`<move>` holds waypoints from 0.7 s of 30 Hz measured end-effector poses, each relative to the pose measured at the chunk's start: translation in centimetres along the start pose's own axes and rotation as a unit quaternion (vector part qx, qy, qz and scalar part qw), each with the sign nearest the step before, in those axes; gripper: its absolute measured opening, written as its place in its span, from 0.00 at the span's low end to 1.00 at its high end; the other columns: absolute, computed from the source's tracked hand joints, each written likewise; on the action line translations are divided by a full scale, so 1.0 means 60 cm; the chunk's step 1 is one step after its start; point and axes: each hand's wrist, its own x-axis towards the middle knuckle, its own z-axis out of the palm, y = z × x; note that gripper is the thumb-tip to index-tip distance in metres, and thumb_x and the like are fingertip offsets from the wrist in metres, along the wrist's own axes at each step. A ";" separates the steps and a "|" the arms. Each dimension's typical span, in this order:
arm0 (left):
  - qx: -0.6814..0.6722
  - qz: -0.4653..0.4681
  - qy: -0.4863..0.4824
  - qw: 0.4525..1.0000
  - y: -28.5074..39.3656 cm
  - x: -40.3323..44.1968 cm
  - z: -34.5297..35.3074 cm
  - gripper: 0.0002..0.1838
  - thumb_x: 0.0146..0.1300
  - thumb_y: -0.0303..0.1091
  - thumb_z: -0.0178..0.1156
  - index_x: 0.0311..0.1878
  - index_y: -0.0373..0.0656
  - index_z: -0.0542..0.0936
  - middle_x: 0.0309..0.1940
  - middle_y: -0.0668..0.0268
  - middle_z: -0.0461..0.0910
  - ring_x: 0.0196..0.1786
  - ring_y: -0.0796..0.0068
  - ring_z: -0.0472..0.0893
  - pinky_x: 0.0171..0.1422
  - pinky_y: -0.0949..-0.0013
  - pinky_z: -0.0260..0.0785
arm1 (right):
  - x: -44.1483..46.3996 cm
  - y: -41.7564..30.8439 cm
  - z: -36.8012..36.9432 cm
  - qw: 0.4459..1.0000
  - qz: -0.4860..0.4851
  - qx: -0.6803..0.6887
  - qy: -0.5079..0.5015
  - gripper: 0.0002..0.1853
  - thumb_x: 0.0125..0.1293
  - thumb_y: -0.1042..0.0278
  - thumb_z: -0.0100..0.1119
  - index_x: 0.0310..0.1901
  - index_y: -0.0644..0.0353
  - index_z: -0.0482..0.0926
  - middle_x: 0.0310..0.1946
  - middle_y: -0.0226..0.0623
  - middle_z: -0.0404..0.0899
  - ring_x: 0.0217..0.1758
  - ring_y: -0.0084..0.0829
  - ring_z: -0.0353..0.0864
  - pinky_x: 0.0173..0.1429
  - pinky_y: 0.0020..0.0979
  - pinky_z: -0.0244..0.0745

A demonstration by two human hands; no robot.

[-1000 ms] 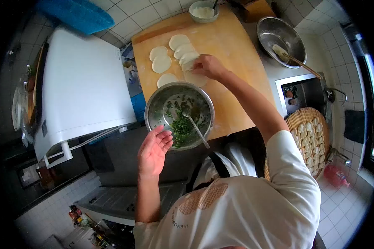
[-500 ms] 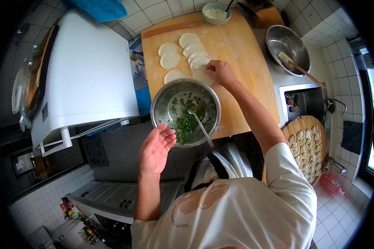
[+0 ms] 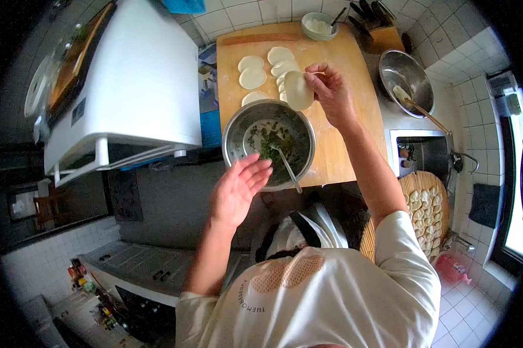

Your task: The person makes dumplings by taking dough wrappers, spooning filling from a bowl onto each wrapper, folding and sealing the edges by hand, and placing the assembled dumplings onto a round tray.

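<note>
My right hand (image 3: 331, 95) pinches a round dumpling wrapper (image 3: 298, 91) by its edge and holds it up over the wooden board (image 3: 337, 148). Empty and palm up, my left hand (image 3: 239, 191) has its fingers apart near the front left rim of a steel bowl (image 3: 229, 127). Inside that bowl lies chopped green filling (image 3: 268, 139), with a metal spoon (image 3: 290, 168) leaning over the rim toward me. More flat wrappers (image 3: 252, 78) lie on the board behind the bowl, some overlapping in a row partly hidden by the raised one.
A round woven tray (image 3: 402, 187) of folded dumplings (image 3: 426, 217) sits at the right, beside the sink (image 3: 432, 153). Behind it stands another steel bowl (image 3: 389, 66) with a wooden-handled tool. A small bowl (image 3: 320, 35), a knife block (image 3: 386, 39) and a white appliance (image 3: 139, 87) surround the board.
My right hand has lifted a wrapper off the board from the near end of the row. The left hand has shifted slightly right and up, still open. The whole view has shifted a little.
</note>
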 end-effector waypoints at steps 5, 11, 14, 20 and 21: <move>-0.167 0.063 -0.088 0.980 -0.001 0.069 0.039 0.27 0.66 0.52 0.43 0.57 0.39 0.66 0.54 0.58 0.71 0.58 0.66 0.69 0.60 0.64 0.63 | -0.076 -0.057 0.083 0.993 0.025 0.081 -0.078 0.06 0.63 0.70 0.54 0.39 0.62 0.73 0.30 0.29 0.76 0.34 0.18 0.74 0.35 0.22 0.72; -0.168 0.166 0.079 0.969 0.014 0.060 0.017 0.15 0.62 0.33 0.53 0.49 0.37 0.71 0.44 0.58 0.77 0.49 0.66 0.77 0.54 0.63 0.71 | -0.126 -0.069 0.023 0.877 -0.196 -0.389 -0.203 0.07 0.58 0.74 0.55 0.39 0.56 0.78 0.36 0.32 0.77 0.39 0.27 0.75 0.43 0.25 0.71; -0.205 0.175 0.046 0.962 0.037 0.029 -0.022 0.16 0.61 0.32 0.54 0.51 0.37 0.70 0.47 0.57 0.76 0.52 0.65 0.76 0.57 0.61 0.70 | -0.148 -0.041 -0.013 0.757 -0.238 -0.512 -0.329 0.11 0.53 0.77 0.55 0.38 0.53 0.80 0.35 0.34 0.75 0.40 0.32 0.76 0.44 0.30 0.71; -0.314 0.138 -0.092 0.935 0.023 0.003 -0.054 0.19 0.61 0.31 0.52 0.56 0.42 0.68 0.55 0.52 0.69 0.58 0.56 0.70 0.59 0.58 0.68 | -0.154 -0.001 0.040 0.615 -0.265 -0.583 -0.460 0.12 0.50 0.72 0.53 0.37 0.49 0.80 0.35 0.32 0.72 0.47 0.31 0.73 0.52 0.33 0.67; -0.314 0.139 -0.091 0.935 0.017 0.001 -0.060 0.19 0.61 0.31 0.52 0.56 0.42 0.68 0.55 0.52 0.69 0.58 0.56 0.70 0.59 0.58 0.68 | -0.152 0.003 0.040 0.615 -0.266 -0.582 -0.461 0.12 0.50 0.72 0.53 0.37 0.49 0.80 0.35 0.32 0.72 0.47 0.31 0.73 0.52 0.33 0.67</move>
